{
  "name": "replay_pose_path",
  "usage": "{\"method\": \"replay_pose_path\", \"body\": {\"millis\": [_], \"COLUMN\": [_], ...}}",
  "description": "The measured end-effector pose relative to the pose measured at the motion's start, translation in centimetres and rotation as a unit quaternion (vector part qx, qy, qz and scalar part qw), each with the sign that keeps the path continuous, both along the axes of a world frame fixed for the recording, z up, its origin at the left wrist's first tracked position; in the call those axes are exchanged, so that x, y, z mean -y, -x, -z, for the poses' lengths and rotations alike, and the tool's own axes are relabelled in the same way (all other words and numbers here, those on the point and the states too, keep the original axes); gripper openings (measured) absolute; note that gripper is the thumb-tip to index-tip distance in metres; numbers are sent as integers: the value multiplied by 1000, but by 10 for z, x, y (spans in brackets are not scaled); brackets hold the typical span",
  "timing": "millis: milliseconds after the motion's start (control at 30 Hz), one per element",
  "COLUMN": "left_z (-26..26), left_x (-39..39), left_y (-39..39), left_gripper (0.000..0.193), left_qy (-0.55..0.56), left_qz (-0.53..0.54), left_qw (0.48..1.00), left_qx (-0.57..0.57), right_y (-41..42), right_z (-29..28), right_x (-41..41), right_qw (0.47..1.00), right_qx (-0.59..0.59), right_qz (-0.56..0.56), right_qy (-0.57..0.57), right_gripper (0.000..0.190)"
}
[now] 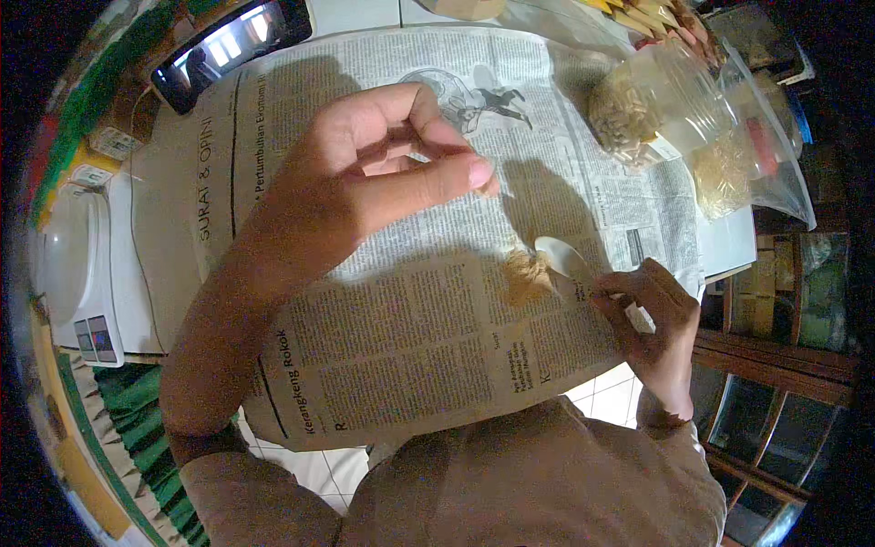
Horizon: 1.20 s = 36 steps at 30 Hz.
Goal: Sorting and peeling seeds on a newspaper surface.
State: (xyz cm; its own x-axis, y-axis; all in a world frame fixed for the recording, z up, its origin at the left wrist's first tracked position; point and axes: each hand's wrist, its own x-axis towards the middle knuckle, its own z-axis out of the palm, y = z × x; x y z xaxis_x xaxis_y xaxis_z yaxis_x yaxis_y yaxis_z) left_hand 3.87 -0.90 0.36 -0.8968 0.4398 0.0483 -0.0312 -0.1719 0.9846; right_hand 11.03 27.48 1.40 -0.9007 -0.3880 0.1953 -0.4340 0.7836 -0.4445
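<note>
My left hand is raised above an open newspaper sheet, thumb and forefinger pinched on a small pale piece that is mostly hidden by the fingertips. At the right, my right hand grips the handle of a small white spoon. The spoon's bowl is beside a small heap of tan powder lying on the newsprint. A whitish patch shows between the right hand's fingers; I cannot tell what it is.
A clear plastic jar holding tan capsules lies tilted at the upper right, next to a clear bag of translucent pieces. A dark smartphone rests at the upper left, and a white kitchen scale stands at the left. Wooden glazed doors are at the right.
</note>
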Motion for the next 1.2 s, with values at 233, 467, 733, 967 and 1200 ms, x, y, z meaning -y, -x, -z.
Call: {"method": "replay_pose_path", "body": {"millis": [233, 467, 733, 967, 1200], "left_z": [-1, -3, -4, 0, -1], "left_x": [1, -3, -4, -1, -2], "left_y": [0, -2, -2, 1, -2], "left_gripper": [14, 16, 16, 12, 16], "left_qy": [1, 6, 14, 7, 18], "left_qz": [-1, -12, -14, -5, -12], "left_qw": [1000, 1000, 1000, 1000, 1000], "left_qx": [-8, -8, -15, -23, -17], "right_y": [-4, -21, -18, -1, -6], "right_z": [-8, 3, 3, 9, 7], "right_x": [5, 8, 11, 6, 14], "right_qw": [996, 990, 995, 991, 997], "right_qx": [-47, 47, -73, -61, -28], "right_qz": [60, 130, 63, 117, 71], "right_qy": [-39, 11, -15, 11, 30], "right_gripper": [21, 15, 16, 18, 17]}}
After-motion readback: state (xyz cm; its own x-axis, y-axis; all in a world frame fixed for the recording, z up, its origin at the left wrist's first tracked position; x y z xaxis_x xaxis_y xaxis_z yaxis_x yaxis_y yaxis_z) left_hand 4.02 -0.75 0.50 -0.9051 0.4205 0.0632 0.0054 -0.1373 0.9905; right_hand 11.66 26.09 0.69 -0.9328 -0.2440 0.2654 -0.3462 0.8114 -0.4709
